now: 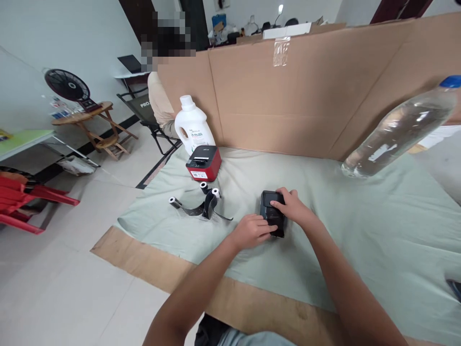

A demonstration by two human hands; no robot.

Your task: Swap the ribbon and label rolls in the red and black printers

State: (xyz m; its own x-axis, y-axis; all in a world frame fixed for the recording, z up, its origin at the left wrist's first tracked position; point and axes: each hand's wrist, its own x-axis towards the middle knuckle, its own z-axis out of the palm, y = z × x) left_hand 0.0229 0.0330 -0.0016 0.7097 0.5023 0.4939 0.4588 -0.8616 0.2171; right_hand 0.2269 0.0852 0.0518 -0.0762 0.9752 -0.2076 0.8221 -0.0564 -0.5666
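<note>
A black boxy device (268, 198), about palm-sized, lies on the pale green cloth (324, 269) in front of me. From its left side my left hand (254, 229) holds the lower part, one finger reaching across the dark front. My right hand (291, 206) grips the upper right edge, with the thumb on top. What the device is I cannot make out. To the left of my hands stand several small rolls with white ends and loose black strips (207, 204). Behind these is a red and black receipt printer (204, 163).
A white detergent jug (194, 125) stands behind the printer. At the right a big clear bottle with a blue cap (399, 129) leans against the cardboard wall (281, 105). A person (162, 101) sits beyond it. A fan (68, 86) rests on a wooden stool at the left.
</note>
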